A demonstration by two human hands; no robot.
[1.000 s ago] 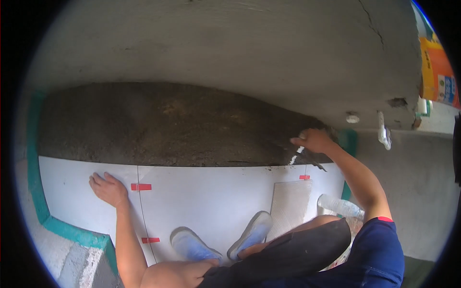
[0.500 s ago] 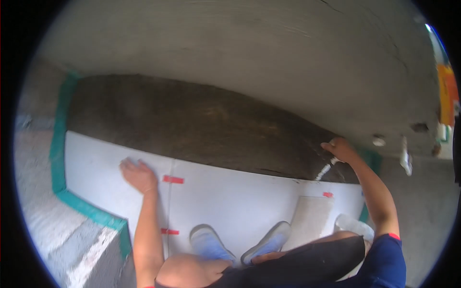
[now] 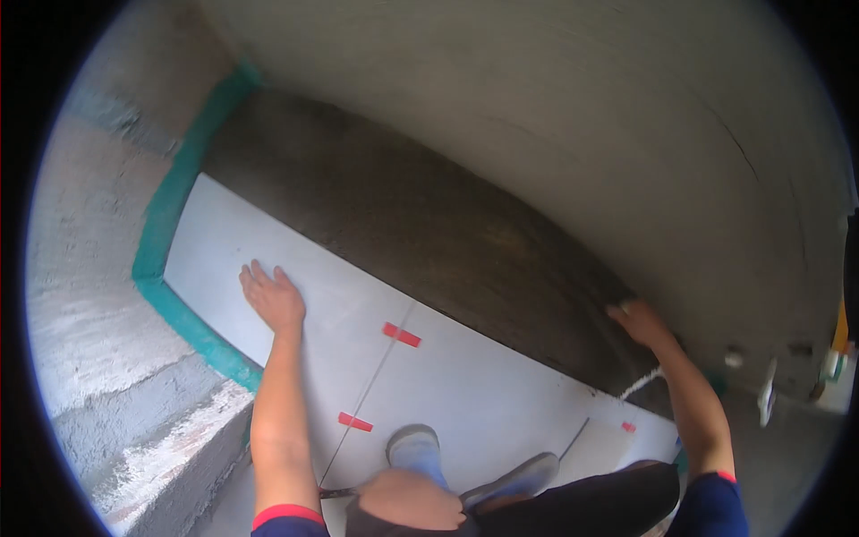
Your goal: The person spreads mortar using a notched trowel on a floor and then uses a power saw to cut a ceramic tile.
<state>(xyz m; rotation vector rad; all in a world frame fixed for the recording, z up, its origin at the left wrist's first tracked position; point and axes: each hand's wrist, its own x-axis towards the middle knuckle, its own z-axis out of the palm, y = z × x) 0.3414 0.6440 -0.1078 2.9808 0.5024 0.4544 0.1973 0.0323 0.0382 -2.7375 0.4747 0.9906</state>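
Note:
My left hand (image 3: pixel 273 300) lies on a large white floor tile (image 3: pixel 215 228), its fingers spread and holding nothing. Two strips of red tape (image 3: pixel 401 335) cross the joint between this tile and the neighbouring white tile (image 3: pixel 465 376). My right hand (image 3: pixel 639 322) reaches over the dark mortar bed (image 3: pixel 394 215) to where it meets the wall. Its fingers are curled together, and whatever may be in them is hidden. Below that wrist, a thin white, rope-like piece (image 3: pixel 641 382) runs from the tile edge and passes behind my forearm.
Green coating (image 3: pixel 165 215) borders the floor along the left wall (image 3: pixel 98 259). A tall grey wall (image 3: pixel 573 116) rises beyond the mortar. My shoes (image 3: pixel 417 450) rest on the tiles. Near the right wall is a white pipe-like fitting (image 3: pixel 767 394). A rough ledge (image 3: pixel 170 456) stands at lower left.
The view has turned, so the tiles now slant down to the right. My right hand is farther from the white rope-like piece, against the wall's foot. My left hand stays on the tile.

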